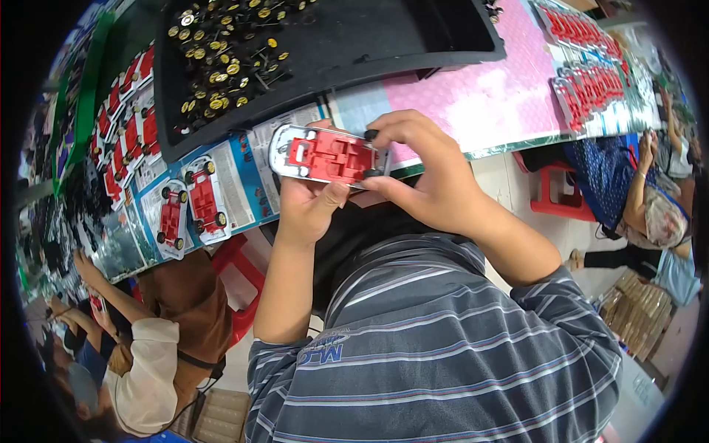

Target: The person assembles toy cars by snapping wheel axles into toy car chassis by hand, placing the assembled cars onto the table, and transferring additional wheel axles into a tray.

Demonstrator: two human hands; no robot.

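A toy car (336,156) is held upside down above the table's near edge, its red underside facing up inside a white body. My left hand (304,214) grips it from the near left side, the thumb on the near edge and most fingers hidden beneath. At the car's right end sits a pair of black wheels (371,136). My right hand (439,177) pinches that wheel pair, index finger at the far wheel and thumb at the near one. Whether the axle is fully seated cannot be made out. No wheels show at the car's left end.
A black tray (332,87) holds many loose wheel axles (221,70). Two wheeled toy cars (205,198) lie upside down at left, near rows of red-and-white cars (125,122). More cars (587,92) stand at far right. Co-workers sit left and right; a red stool (559,196) stands right.
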